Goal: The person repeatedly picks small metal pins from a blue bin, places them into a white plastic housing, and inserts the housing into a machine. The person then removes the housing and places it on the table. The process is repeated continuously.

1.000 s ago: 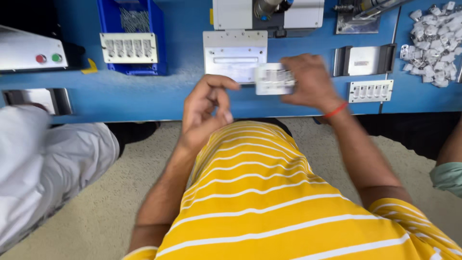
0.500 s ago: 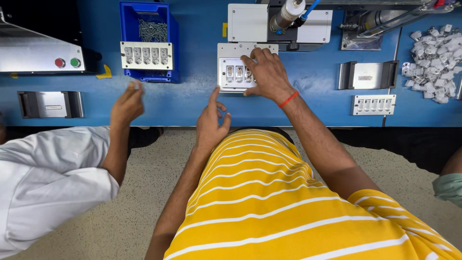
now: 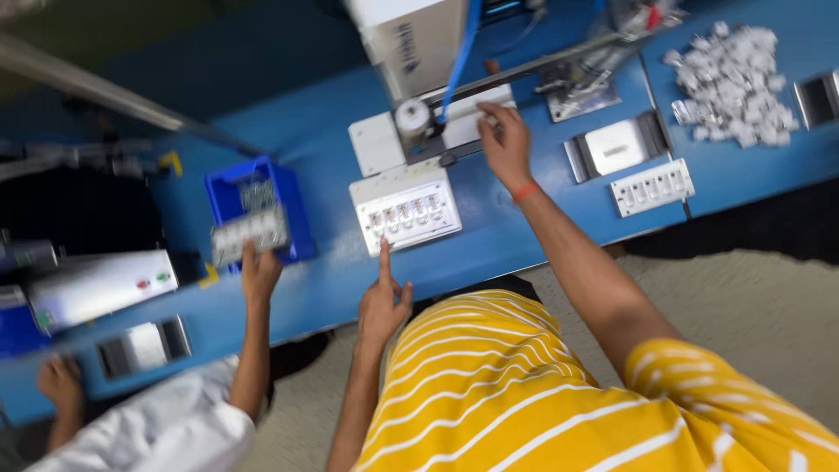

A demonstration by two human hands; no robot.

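A white switch plate with several small switches lies on a white fixture on the blue bench. My left hand points one finger at the plate's front edge and holds nothing. My right hand reaches further back, with its fingers resting on the white block of the bench machine, beside a round white knob. A red band sits on that wrist.
A co-worker in white at the left has a hand on another switch plate by a blue bin. A loose switch plate, a metal jig and a heap of small white parts lie to the right.
My right hand left the switch plate on the fixture and moved back onto the machine. My left hand rose and points at the plate. The co-worker's hand reached the plate by the blue bin.
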